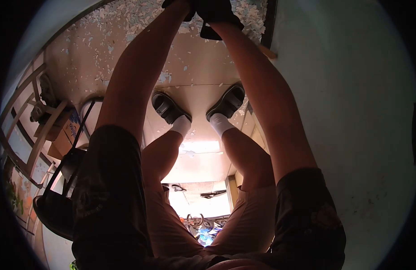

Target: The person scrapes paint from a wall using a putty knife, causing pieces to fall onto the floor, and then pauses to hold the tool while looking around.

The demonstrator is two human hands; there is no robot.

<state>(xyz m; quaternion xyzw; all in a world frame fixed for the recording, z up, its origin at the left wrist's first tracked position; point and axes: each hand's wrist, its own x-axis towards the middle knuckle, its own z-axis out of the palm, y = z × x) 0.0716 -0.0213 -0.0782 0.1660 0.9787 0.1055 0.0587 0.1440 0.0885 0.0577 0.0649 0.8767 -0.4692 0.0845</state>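
Dark flap [211, 31]: a black, limp-looking piece hanging just beneath the fingers, at the top edge of view, over a flake-strewn floor [203, 81]. One corner sags. Judged soft, light, easy to bunch and unlikely to break. Best taken high up, where it gathers under the fingers, not by the loose corner. Cloth, cuff or part of a tool: cannot tell.

Left hand [178, 4], right hand [217, 9]: close together, both dark and cut by the frame. Whether the fingers are open, closed or gripping cannot be told.

Wooden handle [267, 51]: a pale stick end showing past the right forearm, right of the fingers. Judged stiff and fit for a firm grip. Its head is hidden.

Paint flakes [127, 27]: pale chips scattered all around the fingers. Judged brittle and nearly weightless.

Shoes [167, 108]: a dark pair with white socks, behind the fingers.

Wall [352, 112]: pale, right of the fingers.

Cardboard box [66, 135]: well left of the fingers.
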